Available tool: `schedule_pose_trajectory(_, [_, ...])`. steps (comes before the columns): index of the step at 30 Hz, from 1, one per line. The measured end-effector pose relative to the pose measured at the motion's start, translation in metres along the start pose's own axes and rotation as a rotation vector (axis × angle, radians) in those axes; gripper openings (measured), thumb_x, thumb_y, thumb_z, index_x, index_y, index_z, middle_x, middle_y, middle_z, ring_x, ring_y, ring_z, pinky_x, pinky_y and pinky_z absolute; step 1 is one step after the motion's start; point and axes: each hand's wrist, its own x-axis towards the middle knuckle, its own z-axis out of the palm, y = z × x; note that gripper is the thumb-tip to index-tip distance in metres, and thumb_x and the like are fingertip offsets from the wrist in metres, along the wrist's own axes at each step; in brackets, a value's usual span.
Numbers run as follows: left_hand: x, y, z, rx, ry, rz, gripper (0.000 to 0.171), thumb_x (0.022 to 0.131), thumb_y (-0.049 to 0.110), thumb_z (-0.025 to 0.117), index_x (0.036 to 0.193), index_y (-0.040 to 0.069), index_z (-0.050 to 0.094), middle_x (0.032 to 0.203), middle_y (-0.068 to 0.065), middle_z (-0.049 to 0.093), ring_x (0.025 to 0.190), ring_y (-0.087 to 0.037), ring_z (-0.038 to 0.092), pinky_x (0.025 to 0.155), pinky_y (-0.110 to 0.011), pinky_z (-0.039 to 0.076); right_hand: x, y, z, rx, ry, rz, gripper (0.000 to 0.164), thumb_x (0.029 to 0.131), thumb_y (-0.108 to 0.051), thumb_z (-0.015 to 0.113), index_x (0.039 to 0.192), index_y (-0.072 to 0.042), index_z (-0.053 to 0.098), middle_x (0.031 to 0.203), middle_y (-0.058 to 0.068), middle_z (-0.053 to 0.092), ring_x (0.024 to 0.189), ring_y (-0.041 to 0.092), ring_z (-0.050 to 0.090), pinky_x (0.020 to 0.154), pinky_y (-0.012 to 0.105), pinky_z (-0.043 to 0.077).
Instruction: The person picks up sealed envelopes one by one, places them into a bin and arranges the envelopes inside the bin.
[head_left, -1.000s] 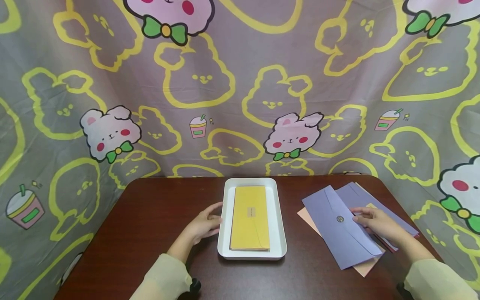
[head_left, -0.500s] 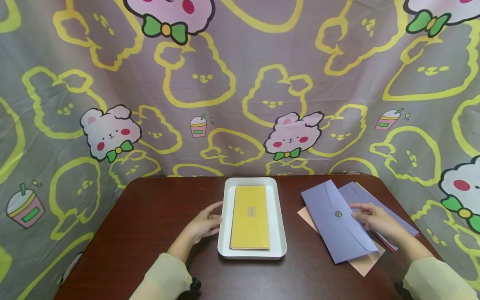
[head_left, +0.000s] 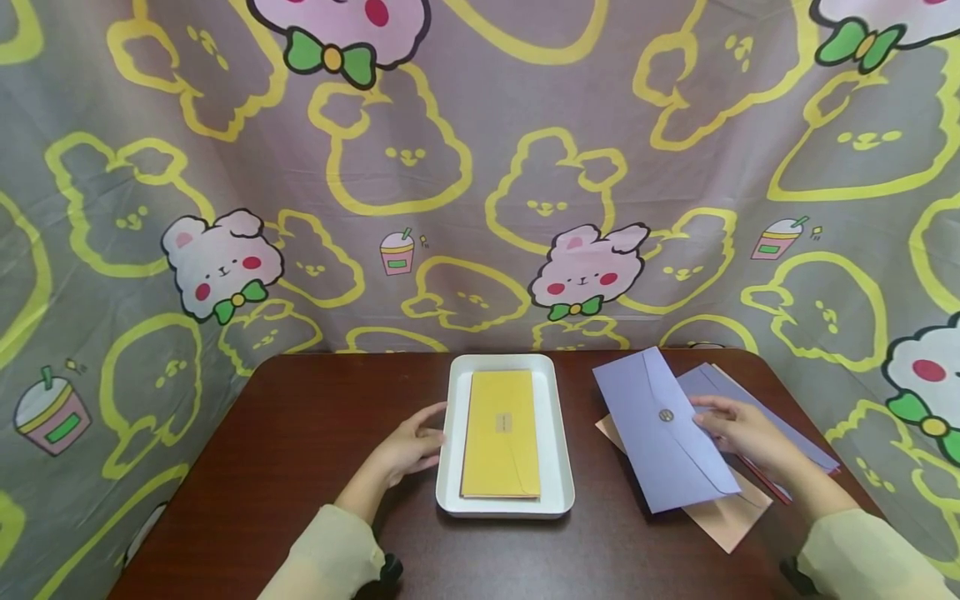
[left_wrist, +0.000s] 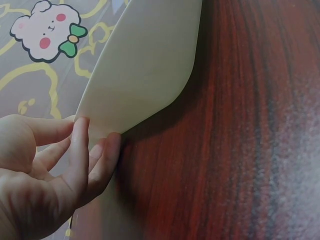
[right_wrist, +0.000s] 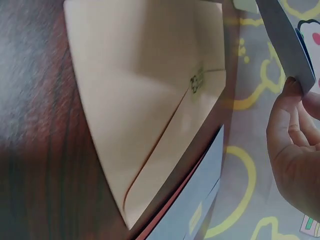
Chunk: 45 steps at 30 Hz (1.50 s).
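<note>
My right hand [head_left: 746,433] pinches the right edge of a purple envelope [head_left: 663,454] with a round seal. That envelope is held raised and tilted above a peach envelope [head_left: 733,523]; in the right wrist view its edge [right_wrist: 287,45] sits between thumb and fingers. My left hand [head_left: 405,450] touches the left side of a white tray [head_left: 557,479] with its fingertips. The left wrist view shows the fingertips against the tray's outer wall [left_wrist: 145,70]. In the tray lies a yellow envelope [head_left: 498,467] with a small rectangular label, other edges showing beneath it.
Right of the peach envelope, another purple envelope [head_left: 723,390] lies on the dark wooden table [head_left: 322,417], with a red edge [head_left: 772,485] under it. A patterned curtain [head_left: 480,167] hangs behind the table and along its sides.
My right hand has lifted the purple envelope up and slightly left, uncovering more of the peach envelope. My left hand and the tray have stayed in place.
</note>
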Motion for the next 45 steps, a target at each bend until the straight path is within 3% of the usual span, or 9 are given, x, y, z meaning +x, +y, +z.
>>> schedule_pose_trajectory(10, [-0.001,0.001,0.000,0.001,-0.004,0.007,0.059,0.101,0.001,0.060,0.156,0.012,0.041,0.122,-0.022,0.059,0.101,-0.025,0.066,0.090,-0.046,0.058,0.001,-0.016,0.009,0.035,0.018,-0.031,0.056,0.107,-0.017,0.055,0.146,0.018,0.037,0.123,0.027,0.065,0.097,0.013,0.068,0.082,0.034,0.059])
schedule_pose_trajectory(28, [0.000,0.000,0.000,-0.001,-0.005,0.013,0.060,0.101,0.000,0.060,0.156,0.012,0.041,0.122,-0.022,0.059,0.099,-0.025,0.066,0.089,-0.046,0.058,0.012,-0.037,0.028,0.215,-0.013,-0.044,0.060,0.107,-0.014,0.055,0.150,0.018,0.029,0.116,0.010,0.069,0.095,0.010,0.068,0.082,0.027,0.058])
schedule_pose_trajectory(45, [0.001,-0.004,-0.003,0.005,-0.002,0.015,0.060,0.101,0.001,0.061,0.156,0.013,0.042,0.121,-0.021,0.060,0.099,-0.025,0.066,0.089,-0.045,0.058,0.028,-0.047,0.054,0.219,-0.034,-0.102,0.053,0.106,-0.011,0.054,0.148,0.016,0.035,0.110,0.006,0.069,0.095,0.010,0.066,0.083,0.028,0.057])
